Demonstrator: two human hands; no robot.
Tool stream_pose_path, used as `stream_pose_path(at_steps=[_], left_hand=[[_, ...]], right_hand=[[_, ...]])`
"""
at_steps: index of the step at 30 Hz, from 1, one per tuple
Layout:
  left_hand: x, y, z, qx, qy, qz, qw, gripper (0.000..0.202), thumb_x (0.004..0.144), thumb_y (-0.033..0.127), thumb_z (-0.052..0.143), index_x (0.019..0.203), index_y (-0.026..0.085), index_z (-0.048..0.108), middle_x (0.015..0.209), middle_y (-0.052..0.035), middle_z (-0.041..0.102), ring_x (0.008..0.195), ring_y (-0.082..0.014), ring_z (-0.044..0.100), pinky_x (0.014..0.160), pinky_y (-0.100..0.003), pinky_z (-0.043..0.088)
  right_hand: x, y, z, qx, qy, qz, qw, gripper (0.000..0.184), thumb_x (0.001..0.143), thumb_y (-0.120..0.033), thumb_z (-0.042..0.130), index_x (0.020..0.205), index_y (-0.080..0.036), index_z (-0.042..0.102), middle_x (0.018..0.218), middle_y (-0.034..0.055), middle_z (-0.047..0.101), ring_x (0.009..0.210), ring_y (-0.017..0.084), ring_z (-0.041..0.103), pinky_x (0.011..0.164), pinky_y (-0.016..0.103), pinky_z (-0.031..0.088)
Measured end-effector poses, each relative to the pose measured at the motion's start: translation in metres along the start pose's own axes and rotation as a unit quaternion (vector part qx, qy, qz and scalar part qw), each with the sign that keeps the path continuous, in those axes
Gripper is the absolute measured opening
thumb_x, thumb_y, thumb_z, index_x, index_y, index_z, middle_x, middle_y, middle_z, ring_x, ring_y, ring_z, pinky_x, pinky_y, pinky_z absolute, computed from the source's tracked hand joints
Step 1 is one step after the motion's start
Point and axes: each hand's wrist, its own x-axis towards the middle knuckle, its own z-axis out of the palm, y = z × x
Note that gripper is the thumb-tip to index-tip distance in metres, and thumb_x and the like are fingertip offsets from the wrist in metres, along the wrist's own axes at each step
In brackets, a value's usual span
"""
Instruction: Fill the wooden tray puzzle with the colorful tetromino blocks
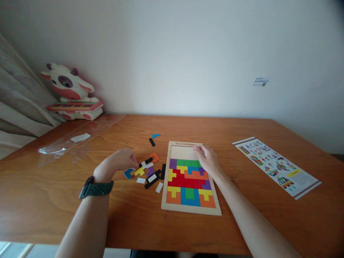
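One puzzle board [172, 206] — about twelve loose pieces [152, 178], one leaflet [276, 166], one cow toy [70, 91].

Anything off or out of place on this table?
Nothing spilled or damaged. Loose pieces lie scattered left of the puzzle board; a blue piece and a black piece stray farther back. The instruction sheet lies askew at right.

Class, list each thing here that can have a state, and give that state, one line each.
Puzzle board: lying flat, mostly filled, top strip bare.
Loose pieces: scattered on the table, left of the board.
Left hand: fingers curled at the loose pieces.
Right hand: resting on the board's upper part.
Plastic bag: lying flat.
Instruction sheet: flat, face up.
Cow toy: upright.
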Motion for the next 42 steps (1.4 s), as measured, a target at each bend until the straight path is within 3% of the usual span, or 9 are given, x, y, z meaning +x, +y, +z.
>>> stream_pose_path(at_steps=[8, 12, 15, 26, 28, 30, 33, 38, 42], left_hand=[[0.002, 0.001, -0.004, 0.0, 0.05, -0.001, 0.999, 0.02, 0.07, 0.039, 0.064, 0.076, 0.022, 0.075, 0.081, -0.0036, 0.075, 0.077, -0.0199, 0.066, 0.065, -0.026, 0.042], [-0.008, 0.001, -0.005, 0.003, 0.006, -0.005, 1.0, 0.042, 0.062, 0.058, 0.071, 0.079, 0.02, 0.072, 0.08, -0.0048, 0.074, 0.074, -0.0219, 0.064, 0.06, -0.027, 0.04], [-0.013, 0.001, -0.006, -0.002, -0.037, 0.022, 0.999, 0.049, 0.051, 0.053, 0.079, 0.085, 0.02, 0.073, 0.083, -0.004, 0.074, 0.075, -0.0219, 0.064, 0.059, -0.026, 0.039], [-0.015, 0.004, -0.013, -0.015, -0.106, 0.105, 0.989, 0.022, 0.064, 0.043, 0.075, 0.073, 0.023, 0.078, 0.07, -0.0004, 0.072, 0.066, -0.0179, 0.061, 0.058, -0.024, 0.036], [-0.015, 0.004, -0.014, -0.057, -0.073, 0.143, 0.985, 0.027, 0.068, 0.049, 0.074, 0.07, 0.022, 0.078, 0.063, 0.0004, 0.068, 0.061, -0.0156, 0.056, 0.054, -0.024, 0.034], [-0.012, 0.007, -0.013, -0.117, 0.031, 0.183, 0.976, 0.033, 0.072, 0.055, 0.072, 0.071, 0.022, 0.077, 0.063, 0.0007, 0.065, 0.06, -0.0136, 0.053, 0.053, -0.023, 0.033], [-0.004, 0.017, -0.007, -0.192, 0.192, 0.249, 0.93, 0.033, 0.078, 0.053, 0.069, 0.076, 0.021, 0.076, 0.069, 0.0001, 0.064, 0.063, -0.0123, 0.052, 0.055, -0.022, 0.037], [0.008, 0.046, 0.015, -0.22, 0.264, 0.294, 0.892, 0.027, 0.084, 0.043, 0.067, 0.08, 0.018, 0.076, 0.076, -0.0023, 0.065, 0.061, -0.0107, 0.054, 0.054, -0.021, 0.039], [0.017, 0.069, 0.04, -0.22, 0.25, 0.344, 0.878, 0.022, 0.09, 0.035, 0.06, 0.088, 0.018, 0.073, 0.082, -0.0036, 0.067, 0.067, -0.0115, 0.059, 0.062, -0.021, 0.046]], right_hand=[[0.0, 0.0, 0.0, 0.021, -0.001, 0.008, 1.0, 0.044, 0.097, -0.051, 0.04, 0.085, -0.02, 0.069, 0.088, 0.0108, 0.069, 0.086, 0.027, 0.064, 0.077, 0.037, 0.047], [0.0, 0.0, -0.001, 0.015, -0.004, 0.006, 1.0, 0.044, 0.097, -0.051, 0.04, 0.083, -0.021, 0.068, 0.088, 0.0103, 0.07, 0.085, 0.026, 0.064, 0.077, 0.036, 0.047], [0.0, 0.0, 0.0, 0.004, -0.004, 0.005, 1.0, 0.044, 0.097, -0.05, 0.04, 0.081, -0.021, 0.068, 0.088, 0.0103, 0.069, 0.086, 0.026, 0.064, 0.078, 0.036, 0.046], [0.001, 0.003, 0.002, -0.004, -0.001, 0.006, 1.0, 0.043, 0.097, -0.049, 0.041, 0.087, -0.02, 0.071, 0.089, 0.0099, 0.07, 0.085, 0.024, 0.064, 0.079, 0.034, 0.045], [0.0, 0.004, 0.002, -0.011, 0.001, 0.005, 1.0, 0.042, 0.097, -0.049, 0.042, 0.087, -0.02, 0.071, 0.088, 0.0096, 0.07, 0.085, 0.024, 0.064, 0.078, 0.034, 0.045], [0.0, 0.004, 0.003, -0.016, 0.002, 0.002, 1.0, 0.042, 0.097, -0.048, 0.042, 0.087, -0.02, 0.071, 0.089, 0.0097, 0.07, 0.085, 0.024, 0.064, 0.078, 0.034, 0.045], [0.0, 0.002, 0.002, -0.015, 0.0, 0.003, 1.0, 0.039, 0.095, -0.046, 0.045, 0.087, -0.019, 0.071, 0.088, 0.0098, 0.071, 0.084, 0.024, 0.064, 0.075, 0.033, 0.045], [-0.004, -0.008, -0.006, -0.027, -0.03, 0.03, 0.999, 0.035, 0.091, -0.043, 0.05, 0.074, -0.021, 0.07, 0.071, 0.0051, 0.071, 0.066, 0.02, 0.063, 0.06, 0.029, 0.037], [-0.007, -0.017, -0.009, -0.046, -0.058, 0.019, 0.997, 0.037, 0.092, -0.046, 0.05, 0.072, -0.022, 0.071, 0.067, 0.0034, 0.07, 0.061, 0.019, 0.063, 0.056, 0.028, 0.033]])
